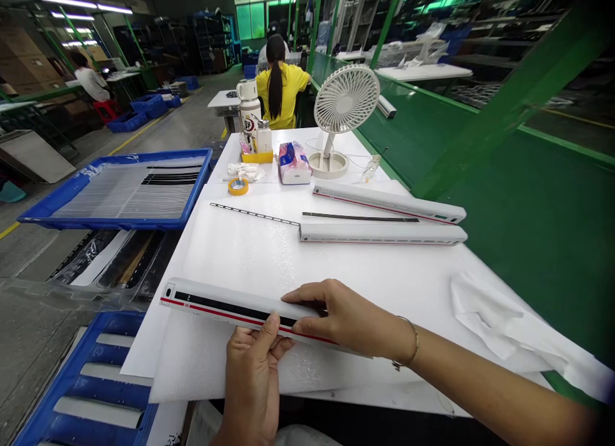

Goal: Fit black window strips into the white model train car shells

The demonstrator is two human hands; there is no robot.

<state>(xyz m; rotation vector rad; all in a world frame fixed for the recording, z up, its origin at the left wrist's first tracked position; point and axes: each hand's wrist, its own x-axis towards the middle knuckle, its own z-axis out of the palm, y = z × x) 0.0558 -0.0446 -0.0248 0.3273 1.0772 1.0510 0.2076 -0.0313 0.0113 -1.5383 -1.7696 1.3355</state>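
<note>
A white model train car shell (pixel 216 292) with a red stripe lies slantwise above the padded tabletop. Set in its side is a black window strip (pixel 216 306). My left hand (pixel 254 369) grips the lower edge, thumb up against the side near the strip. Over the shell's right half, my right hand (pixel 336 318) is closed on it, thumb on the strip and fingers across the top; it hides that end. Beyond lie two similar shells, a farther one (pixel 389 202) and a nearer one (pixel 384 233), with a dark strip (pixel 360 216) between them and a slotted strip (pixel 254 213) leftward.
Tape (pixel 238 186), a tissue pack (pixel 295 164), a fan (pixel 329 164) and a bottle (pixel 248 116) stand toward the back. A blue tray (pixel 29 213) of strips is left; a blue crate (pixel 96 385) holds more shells. White cloth (pixel 500 318) lies right. Someone in yellow (pixel 288 90) sits ahead.
</note>
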